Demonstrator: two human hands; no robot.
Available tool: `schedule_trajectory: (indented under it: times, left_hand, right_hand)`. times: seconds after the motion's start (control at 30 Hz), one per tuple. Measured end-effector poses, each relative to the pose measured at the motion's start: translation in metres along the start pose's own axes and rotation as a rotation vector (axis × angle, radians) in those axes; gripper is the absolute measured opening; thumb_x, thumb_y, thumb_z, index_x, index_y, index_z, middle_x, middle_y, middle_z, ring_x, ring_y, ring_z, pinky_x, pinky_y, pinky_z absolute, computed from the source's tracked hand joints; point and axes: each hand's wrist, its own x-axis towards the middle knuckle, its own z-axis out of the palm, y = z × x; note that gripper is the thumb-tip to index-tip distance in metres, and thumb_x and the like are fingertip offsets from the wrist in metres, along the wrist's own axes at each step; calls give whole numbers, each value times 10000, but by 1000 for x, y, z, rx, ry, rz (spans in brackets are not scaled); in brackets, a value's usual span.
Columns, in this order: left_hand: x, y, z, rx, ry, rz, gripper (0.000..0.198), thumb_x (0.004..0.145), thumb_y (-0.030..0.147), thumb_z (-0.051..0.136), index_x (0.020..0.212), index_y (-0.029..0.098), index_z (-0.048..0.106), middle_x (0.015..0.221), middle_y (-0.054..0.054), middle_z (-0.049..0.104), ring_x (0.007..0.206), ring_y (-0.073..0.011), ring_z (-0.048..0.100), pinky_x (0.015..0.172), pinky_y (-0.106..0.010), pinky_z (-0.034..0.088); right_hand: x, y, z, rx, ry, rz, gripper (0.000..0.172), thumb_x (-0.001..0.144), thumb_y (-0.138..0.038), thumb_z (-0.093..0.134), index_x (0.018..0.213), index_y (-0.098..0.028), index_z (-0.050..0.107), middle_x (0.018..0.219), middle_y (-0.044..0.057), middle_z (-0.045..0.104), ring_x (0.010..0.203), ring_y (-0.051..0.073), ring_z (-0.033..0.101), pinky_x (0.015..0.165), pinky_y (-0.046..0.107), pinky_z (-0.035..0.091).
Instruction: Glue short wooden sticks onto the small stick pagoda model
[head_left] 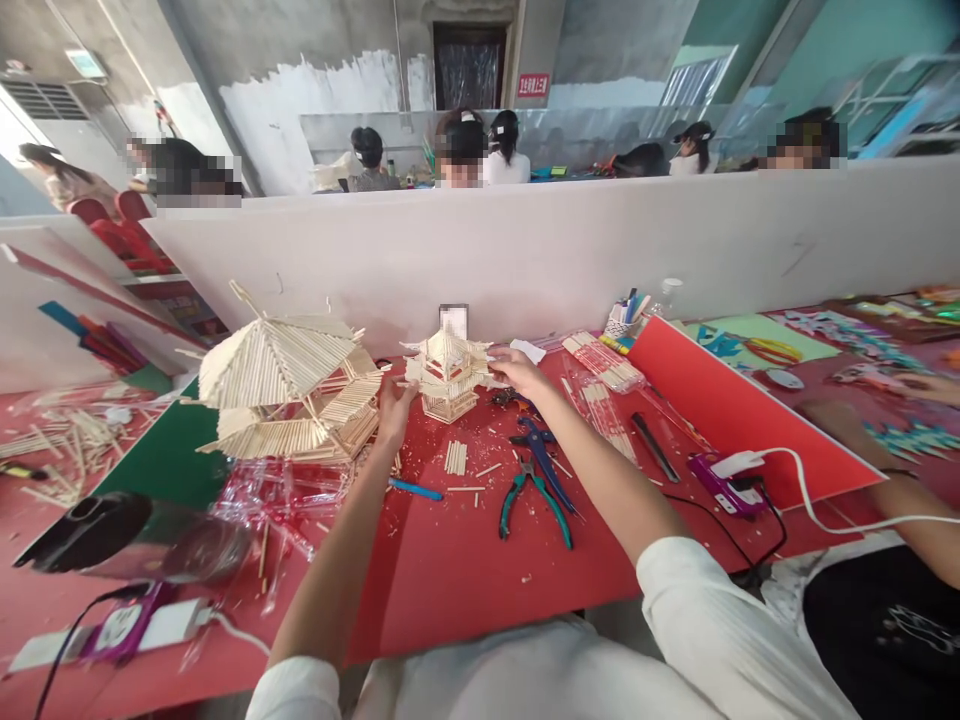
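A small pavilion model (448, 375) made of pale wooden sticks stands on the red tabletop, in the middle of the head view. My left hand (394, 405) is at its left side, with the fingertips at the eave. From the right, my right hand (517, 368) grips the opposite eave between thumb and fingers. Left of my left hand is a larger stick pavilion (281, 375) with a wide ribbed roof. Closer to me lie a bundle of short sticks (455, 457), a blue pen (415, 488), green-handled pliers (534, 505) and blue-handled pliers (547, 465).
Crumpled plastic wrap (277, 490), a dark clear-sided container (142, 535) and a purple power strip (127, 625) lie at left. At right are packs of sticks (604, 362), a black cutter (654, 448), a red board (735, 420) and another person's arm (862, 450). A white partition (525, 250) stands behind.
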Motion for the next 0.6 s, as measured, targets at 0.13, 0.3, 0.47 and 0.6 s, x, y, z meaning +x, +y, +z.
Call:
schedule_trajectory:
  times: [0.13,0.3,0.47,0.6]
  left_hand:
    - [-10,2,3,-39,-90,-40,483,735,499,765,1037,224,507,839,-11,667,833,-188,687,838,-349,532]
    - [-17,0,9,-61,-89,-44,506,741,486,762,1053,224,461,866,-2,652,833,-159,669,855,-321,503]
    - [-20,1,12,-52,-71,-45,500,747,488,759,1050,217,468,853,0,626,827,-163,661,830,-311,493]
    - [-22,1,15,-49,-55,-36,492,746,492,755,1031,220,461,872,0,615,810,-152,651,813,-298,494]
  right_hand:
    - [18,-5,0,-39,11,-10,191,716,-107,712,885,-181,665,732,-11,683,627,97,612,575,187,485]
    - [24,-6,-6,-101,21,-22,165,724,-183,725,885,-199,691,771,-6,708,658,99,626,525,160,410]
    - [6,4,-20,-128,62,-89,172,765,-238,681,928,-207,636,859,8,720,674,100,627,527,167,420]
    - [-24,22,-22,-176,65,-136,181,761,-241,684,909,-219,583,784,-5,708,606,105,583,470,167,391]
